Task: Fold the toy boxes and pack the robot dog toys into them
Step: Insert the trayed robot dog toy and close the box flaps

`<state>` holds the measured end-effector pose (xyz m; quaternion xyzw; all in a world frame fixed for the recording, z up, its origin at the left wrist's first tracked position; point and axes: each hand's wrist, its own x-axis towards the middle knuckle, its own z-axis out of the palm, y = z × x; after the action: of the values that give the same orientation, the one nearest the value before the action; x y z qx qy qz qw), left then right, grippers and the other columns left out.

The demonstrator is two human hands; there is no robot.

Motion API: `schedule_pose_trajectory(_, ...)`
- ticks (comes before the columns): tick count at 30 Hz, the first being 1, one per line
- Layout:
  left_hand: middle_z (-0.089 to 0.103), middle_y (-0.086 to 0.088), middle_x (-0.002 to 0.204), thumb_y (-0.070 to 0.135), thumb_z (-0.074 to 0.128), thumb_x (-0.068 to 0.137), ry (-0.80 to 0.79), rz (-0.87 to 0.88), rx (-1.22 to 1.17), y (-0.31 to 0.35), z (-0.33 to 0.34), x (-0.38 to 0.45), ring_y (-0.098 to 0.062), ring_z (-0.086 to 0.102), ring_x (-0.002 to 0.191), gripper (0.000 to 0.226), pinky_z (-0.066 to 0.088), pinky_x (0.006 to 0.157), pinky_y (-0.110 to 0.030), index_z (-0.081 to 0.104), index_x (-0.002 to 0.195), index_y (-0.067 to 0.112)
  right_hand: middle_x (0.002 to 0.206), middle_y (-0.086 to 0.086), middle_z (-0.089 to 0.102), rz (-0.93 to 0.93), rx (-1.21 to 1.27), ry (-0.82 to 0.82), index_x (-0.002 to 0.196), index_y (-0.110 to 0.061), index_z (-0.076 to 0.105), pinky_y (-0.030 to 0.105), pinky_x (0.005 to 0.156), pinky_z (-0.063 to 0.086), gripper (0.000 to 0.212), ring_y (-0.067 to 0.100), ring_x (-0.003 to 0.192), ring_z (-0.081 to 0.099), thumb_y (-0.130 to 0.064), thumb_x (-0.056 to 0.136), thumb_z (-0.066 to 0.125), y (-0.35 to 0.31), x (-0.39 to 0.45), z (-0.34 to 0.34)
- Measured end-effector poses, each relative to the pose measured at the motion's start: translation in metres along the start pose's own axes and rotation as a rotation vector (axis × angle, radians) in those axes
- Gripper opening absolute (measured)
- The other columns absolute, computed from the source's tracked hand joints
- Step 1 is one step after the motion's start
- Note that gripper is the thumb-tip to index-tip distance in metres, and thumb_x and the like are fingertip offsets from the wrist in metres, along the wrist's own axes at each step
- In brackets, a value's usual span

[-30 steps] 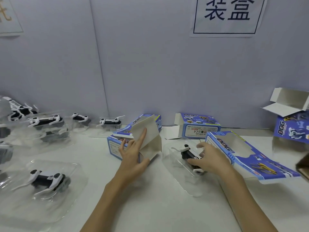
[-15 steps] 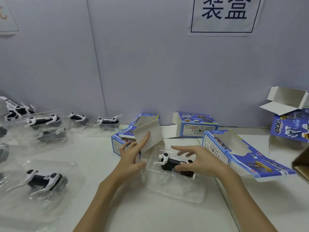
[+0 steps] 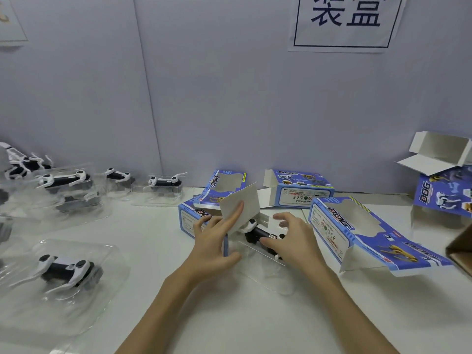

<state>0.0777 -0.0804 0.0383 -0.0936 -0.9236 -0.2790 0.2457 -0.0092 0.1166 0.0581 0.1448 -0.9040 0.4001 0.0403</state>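
A blue toy box (image 3: 187, 222) lies on the white table with its open end facing right. My left hand (image 3: 213, 242) grips that open end, and its index finger holds the white flap (image 3: 242, 203) up. A black and white robot dog (image 3: 256, 232) sits in a clear plastic tray (image 3: 265, 273). My right hand (image 3: 292, 238) grips the dog and tray from the right, thumb on the dog's body. The dog's head lies under the raised flap at the box mouth.
A flattened box (image 3: 222, 183) lies on the held box. An erected box (image 3: 302, 192) stands behind, a flat one (image 3: 362, 233) lies right, and an open box (image 3: 443, 192) stands far right. Several dogs in trays (image 3: 66, 272) fill the left. A brown carton corner (image 3: 459, 247) juts in.
My right hand has slid the tray with the dog leftward, from the table beside the flat box to the mouth of the held box. My left hand kept the flap raised.
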Motion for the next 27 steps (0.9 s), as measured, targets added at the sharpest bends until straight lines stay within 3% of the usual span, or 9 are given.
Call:
schedule_pose_trajectory(3, 0.045, 0.044, 0.107, 0.019, 0.056, 0.074, 0.072, 0.003, 0.060, 0.000, 0.005, 0.002, 0.002, 0.041, 0.098, 0.095, 0.019, 0.111, -0.031, 0.026, 0.163, 0.033, 0.125, 0.003, 0.061, -0.045, 0.202, 0.144, 0.125, -0.024, 0.066, 0.028, 0.096, 0.041, 0.032, 0.022, 0.124, 0.052, -0.018, 0.094, 0.069, -0.006, -0.005, 0.012)
schedule_pose_trajectory(6, 0.056, 0.028, 0.125, 0.011, 0.053, 0.073, 0.101, 0.022, 0.114, -0.001, 0.010, 0.002, -0.004, 0.042, 0.099, 0.097, 0.023, 0.107, -0.032, 0.025, 0.163, 0.035, 0.123, -0.004, 0.063, -0.033, 0.450, 0.194, 0.117, -0.024, 0.067, 0.019, 0.089, 0.041, 0.027, 0.012, 0.120, 0.054, -0.008, 0.097, 0.060, -0.008, -0.005, 0.018)
schedule_pose_trajectory(9, 0.060, 0.017, 0.115, 0.004, 0.053, 0.072, 0.118, 0.037, 0.136, -0.003, 0.012, 0.002, -0.010, 0.048, 0.104, 0.100, 0.024, 0.108, -0.033, 0.024, 0.163, 0.034, 0.112, -0.010, 0.068, 0.110, 0.664, 0.212, 0.108, -0.028, 0.071, 0.015, 0.073, 0.041, 0.025, 0.005, 0.104, 0.061, -0.010, 0.098, 0.058, -0.004, 0.003, 0.011)
schedule_pose_trajectory(14, 0.060, 0.015, 0.120, -0.001, 0.046, 0.063, 0.153, 0.059, 0.198, 0.004, 0.014, 0.001, -0.015, 0.051, 0.107, 0.108, 0.029, 0.103, -0.031, 0.025, 0.163, 0.034, 0.111, -0.002, 0.068, 0.212, 0.446, 0.023, 0.114, -0.021, 0.068, 0.027, 0.075, 0.043, 0.021, 0.016, 0.100, 0.062, -0.013, 0.098, 0.058, 0.009, 0.011, 0.015)
schedule_pose_trajectory(19, 0.064, 0.004, 0.137, 0.003, 0.045, 0.060, 0.155, 0.101, 0.250, 0.012, 0.020, 0.006, -0.025, 0.062, 0.110, 0.096, 0.044, 0.097, -0.041, 0.047, 0.154, 0.024, 0.107, -0.001, 0.065, 0.188, 0.398, 0.037, 0.113, -0.023, 0.061, 0.015, 0.066, 0.041, 0.013, 0.017, 0.096, 0.060, -0.020, 0.102, 0.056, 0.008, 0.009, 0.020)
schedule_pose_trajectory(21, 0.061, 0.009, 0.139, 0.001, 0.051, 0.064, 0.132, 0.099, 0.223, 0.008, 0.019, 0.006, -0.021, 0.058, 0.113, 0.099, 0.040, 0.102, -0.037, 0.038, 0.157, 0.031, 0.109, -0.001, 0.066, 0.186, 0.396, 0.038, 0.114, -0.022, 0.062, 0.015, 0.066, 0.041, 0.013, 0.017, 0.097, 0.061, -0.019, 0.102, 0.056, 0.009, 0.009, 0.020)
schedule_pose_trajectory(24, 0.046, 0.032, 0.137, 0.010, 0.055, 0.070, 0.085, 0.052, 0.101, 0.002, 0.017, 0.002, -0.001, 0.041, 0.117, 0.104, 0.022, 0.111, -0.023, 0.022, 0.161, 0.047, 0.112, -0.001, 0.067, 0.190, 0.424, 0.050, 0.117, -0.020, 0.064, 0.024, 0.071, 0.043, 0.018, 0.018, 0.104, 0.062, -0.018, 0.101, 0.056, 0.009, 0.010, 0.020)
schedule_pose_trajectory(27, 0.041, 0.037, 0.131, 0.025, 0.054, 0.072, 0.038, 0.000, -0.007, -0.003, 0.017, 0.000, -0.002, 0.036, 0.124, 0.101, 0.012, 0.112, -0.014, 0.014, 0.161, 0.052, 0.112, -0.004, 0.066, 0.187, 0.474, 0.065, 0.118, -0.021, 0.065, 0.026, 0.078, 0.043, 0.021, 0.016, 0.107, 0.062, -0.016, 0.099, 0.057, 0.010, 0.011, 0.022)
